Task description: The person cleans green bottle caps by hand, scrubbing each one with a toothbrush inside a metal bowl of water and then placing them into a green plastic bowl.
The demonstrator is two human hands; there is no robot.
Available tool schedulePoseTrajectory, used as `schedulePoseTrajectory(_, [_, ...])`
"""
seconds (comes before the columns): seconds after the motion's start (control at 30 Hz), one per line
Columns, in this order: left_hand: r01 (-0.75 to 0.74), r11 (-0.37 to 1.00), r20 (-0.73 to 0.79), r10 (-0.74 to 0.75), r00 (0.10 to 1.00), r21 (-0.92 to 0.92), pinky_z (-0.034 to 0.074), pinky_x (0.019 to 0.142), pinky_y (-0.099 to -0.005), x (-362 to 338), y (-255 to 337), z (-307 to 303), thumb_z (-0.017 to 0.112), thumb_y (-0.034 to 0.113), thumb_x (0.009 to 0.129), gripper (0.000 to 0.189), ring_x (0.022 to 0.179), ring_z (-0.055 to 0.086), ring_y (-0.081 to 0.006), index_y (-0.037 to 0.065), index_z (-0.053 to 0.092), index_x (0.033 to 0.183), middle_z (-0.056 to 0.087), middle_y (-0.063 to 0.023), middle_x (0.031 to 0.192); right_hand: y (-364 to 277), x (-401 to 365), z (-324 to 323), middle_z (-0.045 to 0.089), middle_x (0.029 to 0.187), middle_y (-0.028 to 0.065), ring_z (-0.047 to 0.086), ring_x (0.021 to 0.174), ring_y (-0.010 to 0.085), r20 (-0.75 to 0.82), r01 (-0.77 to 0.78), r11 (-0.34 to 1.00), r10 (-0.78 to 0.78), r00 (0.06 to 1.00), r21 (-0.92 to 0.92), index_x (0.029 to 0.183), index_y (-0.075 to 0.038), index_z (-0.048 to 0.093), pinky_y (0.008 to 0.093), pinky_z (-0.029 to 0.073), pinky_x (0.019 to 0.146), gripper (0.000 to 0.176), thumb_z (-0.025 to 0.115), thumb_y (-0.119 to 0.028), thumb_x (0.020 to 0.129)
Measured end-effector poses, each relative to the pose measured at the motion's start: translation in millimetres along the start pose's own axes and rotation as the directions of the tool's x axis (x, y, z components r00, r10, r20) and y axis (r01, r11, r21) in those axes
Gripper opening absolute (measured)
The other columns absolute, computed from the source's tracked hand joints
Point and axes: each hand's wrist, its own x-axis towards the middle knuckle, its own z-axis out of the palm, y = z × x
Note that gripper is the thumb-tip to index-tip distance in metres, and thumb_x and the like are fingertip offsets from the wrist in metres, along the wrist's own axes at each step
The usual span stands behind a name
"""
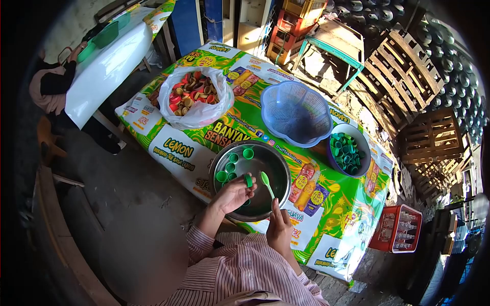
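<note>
Over a round metal basin point(286, 189), my left hand point(236, 194) pinches a green cap point(248, 181). My right hand point(279, 227) is closed around the handle of a green brush point(265, 181), whose head points up and left above the basin. Several green caps point(232, 158) lie inside the basin, mostly on its left side. The brush and the held cap are apart. Further right, a bowl point(365, 171) holds many green caps point(347, 153).
A plastic bag point(168, 109) of red and tan caps and a blue basket point(296, 113) stand on the patterned table cover point(326, 214). A red crate point(395, 228) sits on the ground at right. Another person point(51, 84) is at a second table point(109, 66) at upper left.
</note>
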Motion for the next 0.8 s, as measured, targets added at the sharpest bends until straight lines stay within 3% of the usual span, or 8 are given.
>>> schedulePoseTrajectory(0.07, [-0.068,0.985,-0.084,0.082,0.993,0.158,0.041,0.076,-0.0257,-5,-3,10,0.053,0.006,0.084,0.015,0.084,0.051,-0.0114,0.010,0.051,0.099,0.053,-0.0013,0.093,1,2,2,0.050,0.066,0.0077,0.047,0.046,0.0193,-0.079,0.067,0.998,-0.066,0.995,0.006,0.130,-0.010,0.040,0.0329,0.040,0.045,0.054,0.054,0.002,0.079])
schedulePoseTrajectory(0.1, [-0.174,0.871,-0.057,0.225,0.973,0.459,0.041,0.076,-0.0246,-3,-6,14,0.054,0.004,0.083,0.016,0.085,0.051,-0.0100,0.009,0.051,0.098,0.053,-0.0016,0.093,-6,5,-2,0.049,0.060,0.0070,0.045,0.044,0.0164,-0.052,-0.115,0.971,0.129,0.990,0.208,0.130,-0.008,0.040,0.0306,0.039,0.044,0.052,0.055,-0.001,0.081])
schedulePoseTrajectory(0.2, [-0.224,0.185,0.153,0.335,0.930,0.957,0.043,0.073,-0.0207,-10,-3,37,0.056,-0.002,0.081,0.014,0.082,0.054,-0.0072,0.003,0.051,0.092,0.055,-0.0006,0.086,-20,27,-18,0.047,0.048,0.0053,0.041,0.041,0.0089,0.029,-0.297,0.847,0.317,0.948,0.440,0.121,-0.003,0.048,0.0252,0.034,0.042,0.042,0.061,-0.013,0.083])
schedulePoseTrajectory(0.3, [-0.312,0.249,0.221,0.336,0.916,0.917,0.045,0.066,-0.0205,-12,-10,36,0.061,0.000,0.079,0.016,0.075,0.057,-0.0068,0.001,0.052,0.092,0.057,-0.0020,0.082,-7,37,-13,0.048,0.047,0.0081,0.043,0.040,0.0086,0.177,-0.288,0.923,0.248,0.952,0.257,0.095,-0.001,0.061,0.0247,0.036,0.042,0.027,0.066,-0.022,0.080])
schedulePoseTrajectory(0.53, [-0.241,0.127,0.191,0.316,0.929,0.962,0.045,0.072,-0.0221,-29,-15,23,0.062,0.002,0.079,0.024,0.086,0.055,-0.0088,0.001,0.050,0.099,0.054,-0.0032,0.091,4,30,0,0.046,0.046,0.0084,0.041,0.041,0.0084,0.257,-0.323,0.886,0.244,0.935,0.334,0.088,0.000,0.061,0.0270,0.036,0.041,0.021,0.065,-0.019,0.080])
schedulePoseTrajectory(0.57, [-0.235,0.234,0.150,0.332,0.931,0.943,0.044,0.070,-0.0228,-30,-17,23,0.063,0.007,0.079,0.027,0.086,0.055,-0.0103,0.002,0.050,0.102,0.056,-0.0031,0.090,17,30,3,0.048,0.048,0.0070,0.040,0.042,0.0073,0.239,-0.360,0.874,0.293,0.926,0.325,0.087,0.001,0.061,0.0266,0.036,0.042,0.020,0.065,-0.018,0.080])
schedulePoseTrajectory(0.7, [-0.154,-0.129,0.196,0.457,0.867,0.980,0.041,0.064,-0.0249,-28,7,34,0.065,0.014,0.078,0.030,0.076,0.053,-0.0113,0.005,0.051,0.103,0.056,-0.0029,0.086,65,80,-46,0.040,0.047,-0.0002,0.033,0.044,0.0040,-0.185,-0.368,0.921,0.387,0.903,0.129,0.085,0.001,0.064,0.0246,0.027,0.041,0.018,0.067,-0.015,0.078])
schedulePoseTrajectory(0.8, [-0.047,-0.213,0.150,0.499,0.854,0.976,0.044,0.062,-0.0308,-3,33,31,0.062,0.013,0.078,0.021,0.071,0.055,-0.0197,0.006,0.054,0.096,0.053,-0.0085,0.078,111,126,-92,0.046,0.049,0.0063,0.038,0.043,0.0081,-0.591,-0.203,0.979,0.167,0.789,0.005,0.086,0.002,0.062,0.0277,0.032,0.041,0.016,0.065,-0.012,0.078])
